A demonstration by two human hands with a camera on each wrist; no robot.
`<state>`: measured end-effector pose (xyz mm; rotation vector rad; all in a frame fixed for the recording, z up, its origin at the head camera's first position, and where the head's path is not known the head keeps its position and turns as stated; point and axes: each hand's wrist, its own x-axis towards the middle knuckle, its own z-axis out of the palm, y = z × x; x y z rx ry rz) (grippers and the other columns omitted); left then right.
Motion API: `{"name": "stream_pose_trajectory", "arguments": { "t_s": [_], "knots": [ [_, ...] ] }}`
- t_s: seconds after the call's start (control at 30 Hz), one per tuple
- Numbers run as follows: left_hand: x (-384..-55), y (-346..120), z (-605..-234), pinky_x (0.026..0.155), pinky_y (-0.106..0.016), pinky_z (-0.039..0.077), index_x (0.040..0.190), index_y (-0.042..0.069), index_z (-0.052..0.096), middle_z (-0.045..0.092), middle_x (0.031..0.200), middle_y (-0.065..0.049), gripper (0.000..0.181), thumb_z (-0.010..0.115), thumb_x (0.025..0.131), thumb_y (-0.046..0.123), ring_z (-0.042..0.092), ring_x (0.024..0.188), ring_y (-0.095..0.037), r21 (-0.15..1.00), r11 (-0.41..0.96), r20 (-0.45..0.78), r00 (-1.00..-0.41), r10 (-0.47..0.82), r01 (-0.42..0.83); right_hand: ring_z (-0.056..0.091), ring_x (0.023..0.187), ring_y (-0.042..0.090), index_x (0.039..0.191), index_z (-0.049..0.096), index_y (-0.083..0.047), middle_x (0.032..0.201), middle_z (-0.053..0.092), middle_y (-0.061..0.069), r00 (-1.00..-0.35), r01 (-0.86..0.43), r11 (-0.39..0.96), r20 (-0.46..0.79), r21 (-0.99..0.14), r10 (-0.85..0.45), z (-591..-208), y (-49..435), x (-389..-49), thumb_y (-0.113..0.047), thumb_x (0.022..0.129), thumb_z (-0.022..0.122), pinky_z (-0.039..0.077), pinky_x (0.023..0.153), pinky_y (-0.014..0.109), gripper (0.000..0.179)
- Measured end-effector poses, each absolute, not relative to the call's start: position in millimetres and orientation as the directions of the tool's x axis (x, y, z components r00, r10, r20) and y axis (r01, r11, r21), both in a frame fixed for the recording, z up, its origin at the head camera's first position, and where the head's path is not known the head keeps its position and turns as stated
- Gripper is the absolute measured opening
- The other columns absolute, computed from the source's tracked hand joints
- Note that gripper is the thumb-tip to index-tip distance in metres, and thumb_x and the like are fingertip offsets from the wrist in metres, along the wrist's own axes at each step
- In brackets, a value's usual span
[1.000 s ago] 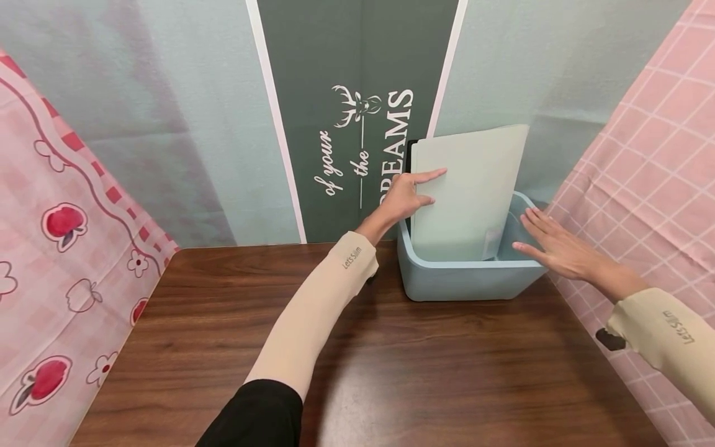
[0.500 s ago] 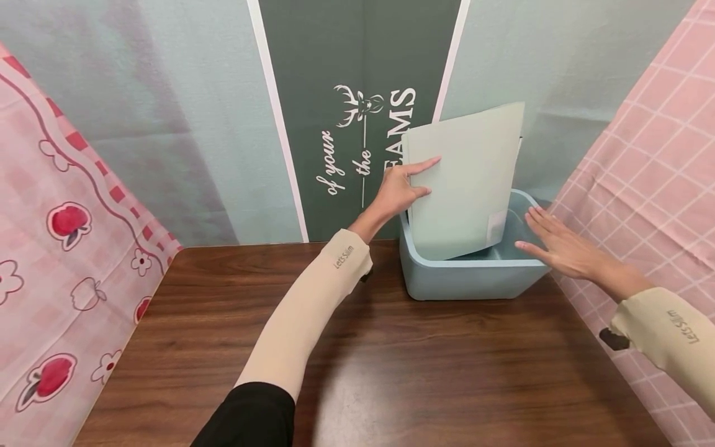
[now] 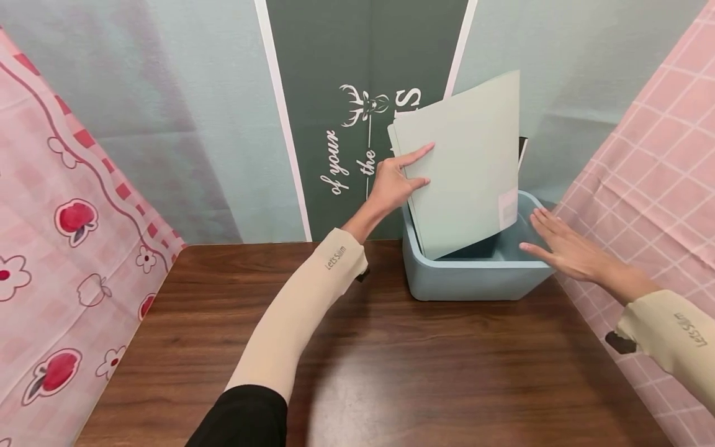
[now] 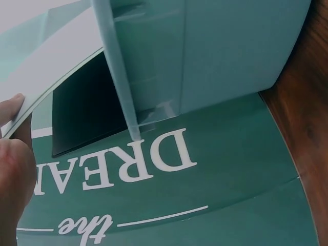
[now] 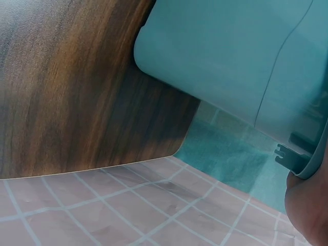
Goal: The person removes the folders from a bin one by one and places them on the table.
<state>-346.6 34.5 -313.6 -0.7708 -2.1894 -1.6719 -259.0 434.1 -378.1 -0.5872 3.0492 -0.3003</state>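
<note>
My left hand [image 3: 391, 186] pinches the left edge of a pale green folder [image 3: 463, 155], thumb in front and the other fingers behind. The folder stands tilted, its lower corner still inside a light blue bin [image 3: 475, 282] and its right side raised. A small pale label [image 3: 508, 208] sits near its lower right corner. In the left wrist view, thumb and fingertips hold the thin folder [image 4: 61, 56] beside a flat black item [image 4: 87, 107] that rises from the bin. My right hand [image 3: 570, 248] rests at the bin's right rim, fingers straight.
The bin stands at the back right of a brown wooden table [image 3: 436, 366]. Behind it hangs a grey-green cloth [image 3: 313, 62] with white lettering. Pink checked cloth [image 3: 642, 205] closes the right side, and pink apple-print cloth [image 3: 56, 261] the left.
My left hand has drawn the folder upward and slightly left, tilting it so its right side lifts and more of the bin's inside shows. The right hand stays at the rim.
</note>
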Motion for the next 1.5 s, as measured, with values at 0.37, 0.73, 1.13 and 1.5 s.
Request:
{"name": "stream_pose_trajectory", "arguments": {
  "t_s": [0.37,0.73,1.13,1.5],
  "knots": [
    [-338,26,-299,0.103,-0.015,0.048,0.141,0.026,0.07,0.065,0.146,0.003,0.067,0.087,0.084,-0.005,0.056,0.133,0.005,0.833,0.075,0.525,-0.825,0.208,0.549,-0.005,0.163,0.042,0.165,0.006,0.009,0.173,0.002,0.032,-0.934,-0.35,0.913,0.008,-0.211,-0.356,-378,436,-255,-0.045,0.111,0.048,-0.005,0.131,0.055,0.087],
    [-330,11,-283,0.106,-0.018,0.049,0.141,0.023,0.071,0.065,0.146,0.006,0.067,0.086,0.083,-0.007,0.059,0.132,0.002,0.823,-0.002,0.56,-0.812,0.165,0.568,-0.003,0.162,0.044,0.165,0.007,0.01,0.173,0.003,0.032,-0.934,-0.353,0.913,0.017,-0.206,-0.358,-380,436,-256,-0.044,0.111,0.048,-0.005,0.131,0.053,0.086],
    [-320,-15,-262,0.106,-0.021,0.051,0.142,0.018,0.069,0.067,0.145,0.003,0.069,0.087,0.081,-0.01,0.063,0.13,-0.002,0.817,-0.075,0.577,-0.807,0.128,0.572,-0.002,0.163,0.041,0.165,0.01,0.01,0.172,0.007,0.033,-0.929,-0.368,0.907,0.047,-0.204,-0.366,-382,434,-258,-0.042,0.11,0.051,-0.001,0.131,0.055,0.086],
    [-305,-34,-251,0.113,-0.028,0.048,0.145,0.013,0.066,0.065,0.147,-0.001,0.071,0.084,0.081,-0.014,0.064,0.13,-0.007,0.805,-0.152,0.592,-0.789,0.164,0.573,-0.002,0.163,0.042,0.165,0.01,0.009,0.172,0.006,0.032,-0.933,-0.358,0.91,0.051,-0.21,-0.356,-382,433,-257,-0.043,0.11,0.052,0.0,0.131,0.056,0.087]
  ]
}}
